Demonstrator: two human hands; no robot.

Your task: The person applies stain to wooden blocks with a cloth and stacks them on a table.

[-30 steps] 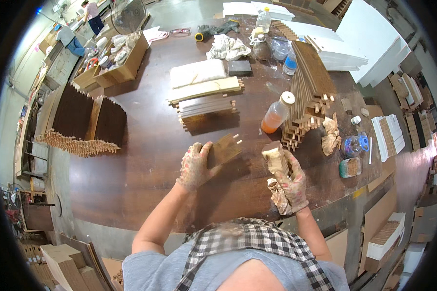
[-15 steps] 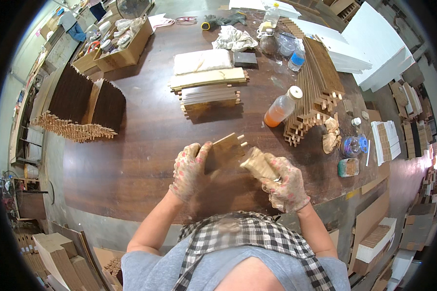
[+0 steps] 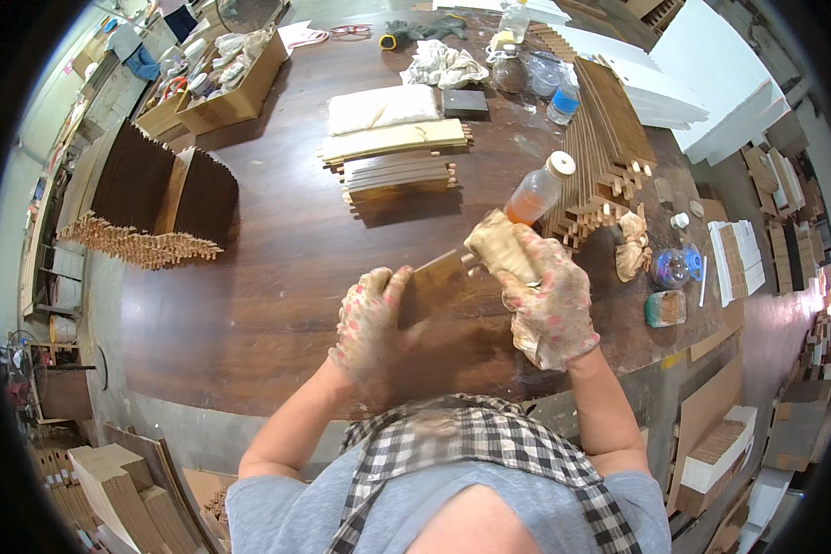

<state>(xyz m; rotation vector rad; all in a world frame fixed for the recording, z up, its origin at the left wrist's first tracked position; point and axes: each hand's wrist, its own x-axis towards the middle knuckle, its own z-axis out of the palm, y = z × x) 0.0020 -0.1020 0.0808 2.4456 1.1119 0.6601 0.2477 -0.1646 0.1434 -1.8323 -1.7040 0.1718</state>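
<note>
Gloves [image 3: 552, 305] pale with pink spots — apron [image 3: 462, 439] black-and-white check — board [image 3: 437, 284] brown, cloth [image 3: 500, 247] tan.

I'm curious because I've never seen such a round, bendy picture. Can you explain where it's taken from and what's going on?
Of course! There's no robot here, just a person in spotted gloves. A wide camera on the person's head looks down, so straight edges seem to curve.

The left hand holds a thin wooden board. The right hand grips a bunched tan cloth close to the board's far end.

On the big brown table are a bottle with orange liquid, a left stack of boards, a right stack of boards, a crumpled white cloth and a cardboard box full of bits and pieces.
</note>
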